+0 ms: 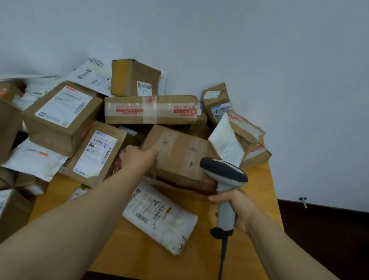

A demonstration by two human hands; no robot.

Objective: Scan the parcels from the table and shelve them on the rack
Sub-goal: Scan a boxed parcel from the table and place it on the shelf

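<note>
Brown cardboard box (178, 154), no label showing: left hand (138, 160) grips its edge, likely to turn it. Right hand (236, 207) clamps grey handheld scanner (223, 172), poised to scan.

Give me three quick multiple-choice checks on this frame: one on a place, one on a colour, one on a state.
1. Where does the white mailer nearest the person lie?
A. On the table, in front of the plain box
B. On top of a taped box
C. In a hand

2. What colour is the head of the scanner?
A. Red
B. Dark grey
C. Yellow

3. What is the left hand doing?
A. Hanging idle
B. Holding the scanner
C. Gripping the plain box

Answers:
1 A: the mailer lies flat on the wood, on the near side of the box.
2 B: a dark cap tops the light grey handle.
3 C: it clasps the box's left end, while the right hand holds the scanner.
</note>
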